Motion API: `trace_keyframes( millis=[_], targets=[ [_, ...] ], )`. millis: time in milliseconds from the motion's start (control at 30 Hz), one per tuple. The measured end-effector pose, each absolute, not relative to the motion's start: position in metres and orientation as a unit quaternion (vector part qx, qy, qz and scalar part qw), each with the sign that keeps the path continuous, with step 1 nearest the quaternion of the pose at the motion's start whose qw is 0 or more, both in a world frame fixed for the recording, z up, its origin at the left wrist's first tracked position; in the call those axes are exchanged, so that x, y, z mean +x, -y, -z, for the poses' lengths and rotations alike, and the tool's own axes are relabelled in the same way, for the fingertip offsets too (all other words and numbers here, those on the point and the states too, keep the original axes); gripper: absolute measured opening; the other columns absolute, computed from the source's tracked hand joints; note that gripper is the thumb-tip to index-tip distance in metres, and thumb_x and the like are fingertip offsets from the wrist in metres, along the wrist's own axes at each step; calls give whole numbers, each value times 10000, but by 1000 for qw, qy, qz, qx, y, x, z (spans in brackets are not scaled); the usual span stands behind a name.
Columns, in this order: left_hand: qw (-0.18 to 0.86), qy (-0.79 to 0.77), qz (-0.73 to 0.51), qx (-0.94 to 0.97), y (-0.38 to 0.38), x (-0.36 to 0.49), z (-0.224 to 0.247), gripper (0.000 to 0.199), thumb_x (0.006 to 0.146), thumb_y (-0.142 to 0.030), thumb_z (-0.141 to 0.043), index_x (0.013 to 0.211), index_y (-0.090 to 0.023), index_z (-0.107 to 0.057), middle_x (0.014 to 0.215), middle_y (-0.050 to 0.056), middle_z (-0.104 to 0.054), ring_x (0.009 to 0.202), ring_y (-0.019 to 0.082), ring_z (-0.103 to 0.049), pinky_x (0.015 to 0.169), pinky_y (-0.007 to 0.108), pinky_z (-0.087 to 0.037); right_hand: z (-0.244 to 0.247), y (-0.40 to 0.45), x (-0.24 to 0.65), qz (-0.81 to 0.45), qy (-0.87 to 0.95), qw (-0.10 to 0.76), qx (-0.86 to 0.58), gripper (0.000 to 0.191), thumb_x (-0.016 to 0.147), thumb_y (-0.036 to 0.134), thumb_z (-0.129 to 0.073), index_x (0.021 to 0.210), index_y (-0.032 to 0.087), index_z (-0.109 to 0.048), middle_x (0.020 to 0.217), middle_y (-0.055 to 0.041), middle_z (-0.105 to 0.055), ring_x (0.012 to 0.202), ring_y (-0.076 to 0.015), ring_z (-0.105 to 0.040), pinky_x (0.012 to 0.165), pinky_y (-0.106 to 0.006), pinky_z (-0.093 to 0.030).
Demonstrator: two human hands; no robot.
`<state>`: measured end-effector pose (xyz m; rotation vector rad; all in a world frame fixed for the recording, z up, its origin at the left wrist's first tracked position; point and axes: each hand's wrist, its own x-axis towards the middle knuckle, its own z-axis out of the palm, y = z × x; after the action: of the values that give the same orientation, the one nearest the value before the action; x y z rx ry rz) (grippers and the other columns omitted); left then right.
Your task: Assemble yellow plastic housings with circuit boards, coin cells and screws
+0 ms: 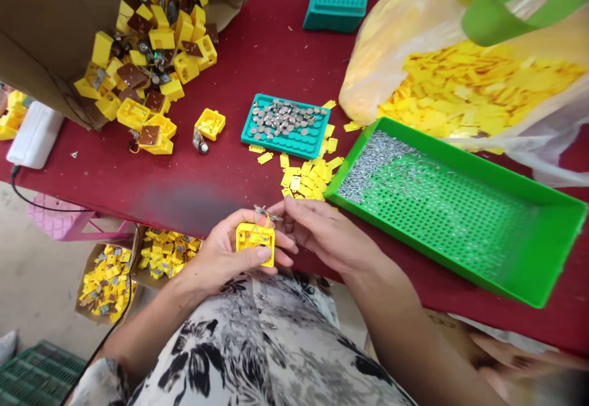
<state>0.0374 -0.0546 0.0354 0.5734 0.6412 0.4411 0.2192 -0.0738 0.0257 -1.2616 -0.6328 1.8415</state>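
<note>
A small open yellow case (254, 237) is held in my left hand (230, 249), its thumb across the lower part and its fingers around the sides. Thin wires rise from the case to a small flat part (267, 213) at its top edge. My right hand (319, 228) has its thumb and fingers closed at this flat part, just right of the case. Beyond my hands lie a teal tray (285, 151) with silver button cells and a heap of small yellow covers (306, 179).
A green tray (478, 179) of small screws stands at the right, before a plastic bag (368, 81) of yellow pieces. At the upper left, a cardboard box (50, 44) spills yellow cases. One open case (210, 124) lies nearer the middle. A teal container (340, 1) is at the back.
</note>
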Motion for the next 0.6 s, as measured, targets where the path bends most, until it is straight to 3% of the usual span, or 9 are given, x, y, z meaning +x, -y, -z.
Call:
trace_keyframes(
  millis=[233,433,600],
  targets=[
    [881,-317,-214,280,56,32,-31,318,795,-222,-757,1025,-201,-538,984,67,-747,800,167,-737,667,230,-563,-41,71,216,-717,263,428,-484,328,700,450,-779,804,170,-645,609,30,-593,490,-71,-513,470,-210,-424],
    [871,-336,-169,316,56,26,-36,318,805,-250,-738,1055,-188,-551,981,83,-722,814,160,-705,663,244,-542,-40,64,213,-615,384,379,-575,436,793,575,-632,927,164,-686,600,19,-568,496,-100,-511,467,-242,-416],
    [801,-379,-94,453,59,23,-33,287,825,-224,-643,1103,-196,-576,942,62,-708,783,170,-665,660,271,-499,-48,50,205,-405,593,235,-655,538,896,569,-494,548,172,-599,505,4,-523,515,-92,-448,519,-258,-303]
  ],
)
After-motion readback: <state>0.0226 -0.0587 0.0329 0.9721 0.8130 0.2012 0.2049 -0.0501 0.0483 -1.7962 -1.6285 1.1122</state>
